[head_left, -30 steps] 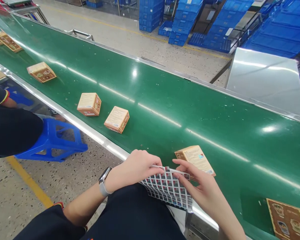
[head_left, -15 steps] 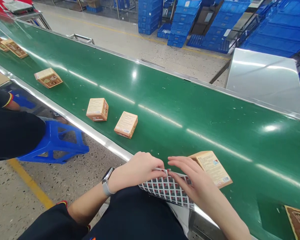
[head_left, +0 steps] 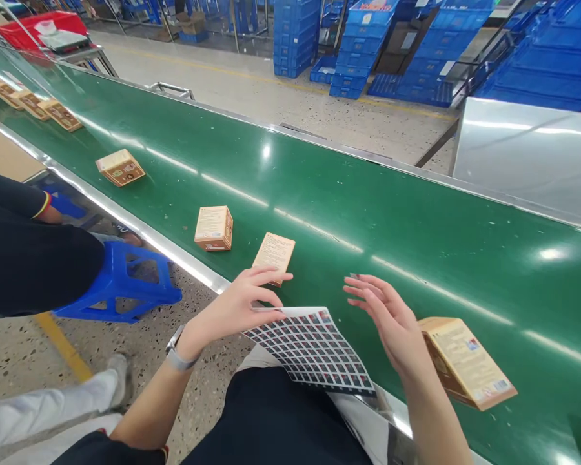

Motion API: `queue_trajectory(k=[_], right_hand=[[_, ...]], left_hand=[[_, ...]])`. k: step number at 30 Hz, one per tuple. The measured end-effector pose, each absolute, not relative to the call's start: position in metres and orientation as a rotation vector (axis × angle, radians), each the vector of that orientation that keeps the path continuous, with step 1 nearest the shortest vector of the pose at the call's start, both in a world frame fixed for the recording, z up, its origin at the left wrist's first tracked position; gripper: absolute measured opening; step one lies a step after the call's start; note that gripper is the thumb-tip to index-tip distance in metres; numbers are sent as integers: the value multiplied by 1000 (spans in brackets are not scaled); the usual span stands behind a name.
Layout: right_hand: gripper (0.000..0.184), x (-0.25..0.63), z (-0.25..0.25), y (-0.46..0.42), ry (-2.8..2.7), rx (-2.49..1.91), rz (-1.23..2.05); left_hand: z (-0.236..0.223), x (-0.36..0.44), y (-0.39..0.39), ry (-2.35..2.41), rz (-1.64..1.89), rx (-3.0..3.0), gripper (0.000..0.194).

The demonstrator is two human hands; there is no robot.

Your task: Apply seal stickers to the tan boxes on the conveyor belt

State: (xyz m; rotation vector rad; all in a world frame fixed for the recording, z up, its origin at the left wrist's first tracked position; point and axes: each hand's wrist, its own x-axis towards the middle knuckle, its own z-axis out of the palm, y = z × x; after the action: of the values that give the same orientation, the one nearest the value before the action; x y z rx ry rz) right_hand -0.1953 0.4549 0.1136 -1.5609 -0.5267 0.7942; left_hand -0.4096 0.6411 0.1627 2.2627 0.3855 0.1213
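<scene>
My left hand pinches the upper left corner of a sheet of small square stickers that lies across my lap and the belt's near rail. Its fingertips reach toward a tan carton on the green conveyor belt. My right hand hovers above the belt with fingers spread, off the sheet. A tiny dark speck sits at its forefinger tip; I cannot tell what it is. Just right of that hand lies another tan carton, label side up.
More cartons ride the belt: one, one, and a row at far left. A co-worker in black sits on a blue stool. Stacked blue crates and a metal table stand beyond the belt.
The cartons have travelled to the right along the belt. My right hand has lifted off the sticker sheet and spread open. The left hand now holds the sheet alone by its corner.
</scene>
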Motion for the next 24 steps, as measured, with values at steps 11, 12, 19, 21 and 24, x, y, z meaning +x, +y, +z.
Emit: queue_trajectory(k=[11,12,19,21,24], right_hand=[[48,-205,99,557,-551,-1366,970],[46,-205,98,555,-530,-1382,963],[37,-229,98,538,-298,-1502,817],[37,-238,100,536,-230,-1508,782],[35,-246,102,533,-163,-1506,763]], left_hand=[[134,-412,630,363,10,2119,9],[133,-410,627,361,15,2129,9],[131,-401,610,280,35,2187,14],[130,-400,608,221,24,2223,15],[129,-400,609,128,-32,2266,14]])
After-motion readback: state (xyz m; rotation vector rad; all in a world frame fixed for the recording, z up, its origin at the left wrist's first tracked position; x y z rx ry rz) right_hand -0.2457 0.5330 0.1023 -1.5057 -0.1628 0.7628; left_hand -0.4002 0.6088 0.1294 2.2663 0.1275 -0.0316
